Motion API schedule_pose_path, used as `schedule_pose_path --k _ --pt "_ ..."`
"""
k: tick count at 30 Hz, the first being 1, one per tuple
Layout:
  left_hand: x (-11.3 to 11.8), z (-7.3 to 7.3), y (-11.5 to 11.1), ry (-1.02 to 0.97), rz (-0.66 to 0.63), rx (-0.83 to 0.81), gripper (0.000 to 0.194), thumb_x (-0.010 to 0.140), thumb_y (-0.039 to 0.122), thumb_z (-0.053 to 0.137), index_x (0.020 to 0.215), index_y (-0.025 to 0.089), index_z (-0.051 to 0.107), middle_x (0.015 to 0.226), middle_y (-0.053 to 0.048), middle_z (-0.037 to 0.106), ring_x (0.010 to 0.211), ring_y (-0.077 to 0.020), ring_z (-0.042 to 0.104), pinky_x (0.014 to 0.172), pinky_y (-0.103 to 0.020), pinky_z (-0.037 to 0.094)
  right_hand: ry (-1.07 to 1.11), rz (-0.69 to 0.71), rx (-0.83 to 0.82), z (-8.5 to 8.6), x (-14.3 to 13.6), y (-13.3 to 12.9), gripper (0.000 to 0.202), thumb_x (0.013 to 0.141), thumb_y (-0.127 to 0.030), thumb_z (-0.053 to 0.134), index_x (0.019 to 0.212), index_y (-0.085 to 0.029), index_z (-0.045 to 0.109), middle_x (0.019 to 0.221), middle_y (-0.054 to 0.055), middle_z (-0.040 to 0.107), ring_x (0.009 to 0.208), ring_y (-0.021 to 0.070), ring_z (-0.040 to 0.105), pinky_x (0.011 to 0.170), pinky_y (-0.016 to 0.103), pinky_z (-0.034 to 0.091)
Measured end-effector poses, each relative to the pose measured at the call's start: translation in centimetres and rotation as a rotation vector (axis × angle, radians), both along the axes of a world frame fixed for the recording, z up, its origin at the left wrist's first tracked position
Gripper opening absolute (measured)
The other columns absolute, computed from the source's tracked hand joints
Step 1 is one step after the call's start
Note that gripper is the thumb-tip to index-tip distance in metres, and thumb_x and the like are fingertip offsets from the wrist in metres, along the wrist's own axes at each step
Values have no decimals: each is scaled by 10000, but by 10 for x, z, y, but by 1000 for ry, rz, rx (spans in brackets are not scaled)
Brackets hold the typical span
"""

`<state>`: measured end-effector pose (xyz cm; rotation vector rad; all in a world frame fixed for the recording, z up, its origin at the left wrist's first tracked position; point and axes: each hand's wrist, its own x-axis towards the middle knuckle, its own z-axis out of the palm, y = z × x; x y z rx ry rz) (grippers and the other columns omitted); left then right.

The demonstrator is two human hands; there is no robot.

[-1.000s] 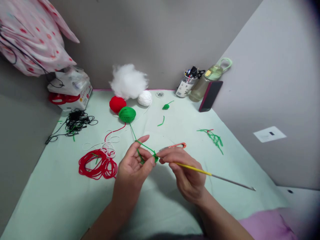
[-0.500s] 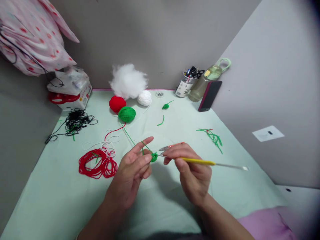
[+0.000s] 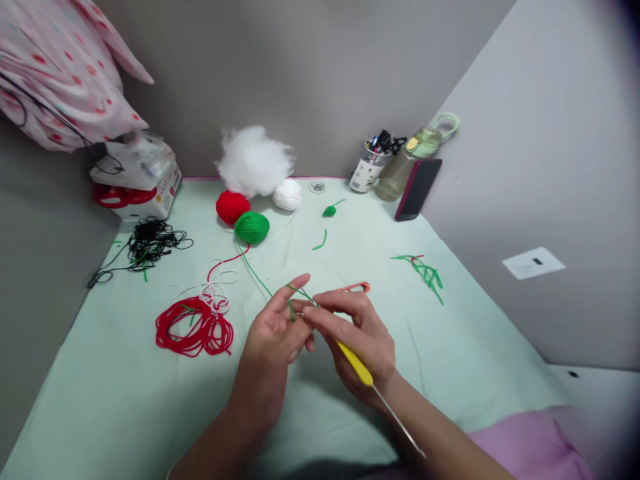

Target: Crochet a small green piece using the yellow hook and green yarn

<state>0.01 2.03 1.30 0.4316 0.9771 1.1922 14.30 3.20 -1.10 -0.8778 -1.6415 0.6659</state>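
My right hand (image 3: 363,340) is closed around a crochet hook with a yellow handle (image 3: 356,365); its bare metal end slants down toward me. The hook's working tip is hidden behind my fingers. Close against it, my left hand (image 3: 280,333) pinches the small green crochet piece, which the fingers now cover. Green yarn (image 3: 257,275) runs from the green yarn ball (image 3: 252,227) up over my raised left index finger. Orange-handled thread snips (image 3: 361,287) lie just behind my right hand, partly covered by it.
At the back are a red yarn ball (image 3: 233,207), a white yarn ball (image 3: 287,195) and white stuffing (image 3: 255,160). Loose red yarn (image 3: 187,333) and tangled black yarn (image 3: 153,243) lie left. A phone (image 3: 419,190), bottle (image 3: 400,177) and pen cup (image 3: 367,171) stand back right.
My right hand has moved left, up against my left hand. The hook has swung from nearly level to slanting down toward me, and the green crochet piece has become hidden.
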Motion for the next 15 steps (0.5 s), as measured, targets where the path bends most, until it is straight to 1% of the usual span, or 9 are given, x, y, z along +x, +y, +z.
schedule_pose_path --k 1,3,4,6,8,10,13,15 --pt "-1 0 1 -67 -23 -33 512 813 274 842 1302 173 730 618 86 463 533 -56 360 573 -184 416 -2 4 3 0 1 1 262 1000 -194 659 1160 -330 816 1114 86 767 936 229 741 740 379 645" --pt "-5 0 4 -164 -43 -75 462 815 259 824 1255 134 760 598 103 400 509 -42 253 583 -186 430 45 13 -32 3 4 4 231 1011 -193 644 1124 -294 819 996 79 773 887 224 734 745 384 631" --pt "-7 0 5 -184 -37 -81 441 805 242 823 1227 125 775 602 106 391 507 -39 212 586 -187 435 102 13 -76 5 6 6 211 1021 -202 635 1096 -278 817 931 68 765 844 213 723 732 375 617" --pt "-10 -1 7 -172 -16 -66 398 793 224 819 1181 138 796 617 103 408 502 -35 192 594 -194 441 253 58 -174 7 7 10 181 1036 -252 630 1045 -258 811 883 54 742 750 185 689 693 357 591" --pt "-10 -2 8 -117 -4 -33 342 807 228 800 1143 168 809 643 85 471 499 -36 237 630 -210 457 364 138 -257 7 7 13 179 1038 -303 637 1021 -251 808 906 50 735 700 161 666 668 341 577" --pt "-8 -4 6 -40 5 -3 297 832 245 776 1123 196 812 681 61 537 524 -50 342 682 -229 466 399 197 -302 5 6 14 173 1033 -319 650 1021 -254 810 927 45 734 700 147 664 672 326 569" --pt "-5 -7 3 59 19 10 306 849 259 775 1153 233 801 784 29 611 652 -93 492 723 -246 449 409 206 -315 2 4 14 161 1033 -297 653 1033 -274 813 929 30 730 728 142 667 701 318 561" --pt "-5 -7 2 90 27 21 352 848 267 792 1200 256 784 888 10 649 722 -113 520 717 -253 433 413 198 -316 2 4 14 158 1032 -289 654 1037 -280 812 935 29 733 736 145 668 702 319 562"
